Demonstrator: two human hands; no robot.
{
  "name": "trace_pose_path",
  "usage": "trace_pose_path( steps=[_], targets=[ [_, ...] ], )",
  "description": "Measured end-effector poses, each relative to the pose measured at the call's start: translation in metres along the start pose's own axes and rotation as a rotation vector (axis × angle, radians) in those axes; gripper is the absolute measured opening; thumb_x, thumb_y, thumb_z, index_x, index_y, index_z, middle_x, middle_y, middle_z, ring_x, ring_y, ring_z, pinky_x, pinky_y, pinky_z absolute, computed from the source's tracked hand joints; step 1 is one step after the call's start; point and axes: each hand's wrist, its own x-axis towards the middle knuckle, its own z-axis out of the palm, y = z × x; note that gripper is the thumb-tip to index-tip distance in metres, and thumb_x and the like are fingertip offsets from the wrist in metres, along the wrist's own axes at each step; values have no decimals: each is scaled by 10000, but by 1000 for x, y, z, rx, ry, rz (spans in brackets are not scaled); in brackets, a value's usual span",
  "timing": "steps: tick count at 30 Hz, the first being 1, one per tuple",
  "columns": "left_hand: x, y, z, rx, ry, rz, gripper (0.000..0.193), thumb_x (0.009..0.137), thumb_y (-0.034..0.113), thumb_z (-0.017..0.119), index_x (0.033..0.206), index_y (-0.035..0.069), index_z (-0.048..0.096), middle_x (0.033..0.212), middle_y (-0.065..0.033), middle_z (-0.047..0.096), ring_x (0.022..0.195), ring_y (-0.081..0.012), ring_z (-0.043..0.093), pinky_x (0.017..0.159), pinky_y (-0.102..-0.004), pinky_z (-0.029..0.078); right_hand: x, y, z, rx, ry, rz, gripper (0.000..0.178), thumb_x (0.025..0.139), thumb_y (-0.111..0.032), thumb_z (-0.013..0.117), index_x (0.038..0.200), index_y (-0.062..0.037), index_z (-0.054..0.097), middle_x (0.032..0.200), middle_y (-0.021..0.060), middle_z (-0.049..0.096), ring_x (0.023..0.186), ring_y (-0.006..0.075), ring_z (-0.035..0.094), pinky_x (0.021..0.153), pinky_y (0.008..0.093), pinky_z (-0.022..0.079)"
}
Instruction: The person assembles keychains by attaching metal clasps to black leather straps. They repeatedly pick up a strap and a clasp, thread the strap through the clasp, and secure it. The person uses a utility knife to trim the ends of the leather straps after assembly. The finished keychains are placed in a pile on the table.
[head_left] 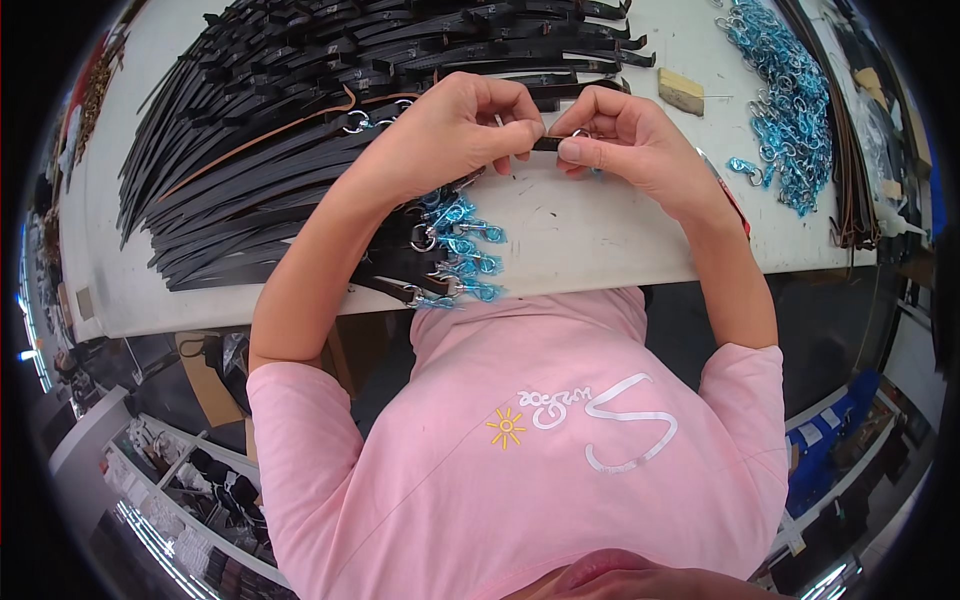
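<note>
Above the white table (600,235), my two hands meet over a short black strap end (547,144). My left hand (478,115) pinches it from the left, fingertips closed. My right hand (630,140) grips it from the other side, thumb on top, and a metal ring (580,134) shows at those fingers. The rest of this piece is hidden by my hands. Below my left wrist lie several black straps with metal snap hooks (470,240) wrapped in blue film. A large heap of flat black straps (240,190) spreads across the left.
A pile of blue-wrapped metal hooks (785,110) lies at the far right. Between it and the straps sits a yellowish block (681,91) with a thin needle-like rod beside it. Dark and brown straps (855,205) hang near the right edge. Shelves (190,480) stand below left.
</note>
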Motion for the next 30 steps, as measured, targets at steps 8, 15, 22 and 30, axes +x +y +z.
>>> trace_pose_path(
  steps=[8, 15, 22, 30],
  targets=[
    [0, -1, -3, -30, -38, 24, 159, 917, 162, 665, 931, 5, 683, 774, -3, 640, 662, -54, 578, 614, -206, 486, 1, 0, 0, -35, -12, -16, 239, 921, -166, 722, 1082, -11, 637, 946, 52, 686, 897, 106, 661, 851, 254, 524],
    [0, 0, -4, -79, -37, -11, 145, 910, 149, 668, 914, 4, 685, 781, 8, 625, 669, -50, 573, 622, -207, 503, 0, -1, 2, -55, 14, -19, 228, 930, -148, 707, 1091, -4, 635, 950, 49, 677, 907, 112, 660, 856, 258, 527],
    [1, 0, -5, -73, -57, -15, 151, 913, 143, 663, 951, -2, 685, 804, -6, 639, 673, -49, 585, 628, -202, 510, 1, 3, 3, -56, 46, -67, 214, 920, -135, 715, 1068, 3, 645, 927, 44, 697, 854, 93, 653, 799, 234, 525],
    [-2, 1, -1, -32, -15, 28, 134, 919, 132, 649, 938, 3, 681, 775, 0, 627, 631, -41, 571, 613, -191, 490, 2, 3, 3, -70, 41, -78, 215, 920, -129, 714, 1070, 9, 643, 935, 48, 703, 869, 91, 659, 804, 228, 525]
  ],
)
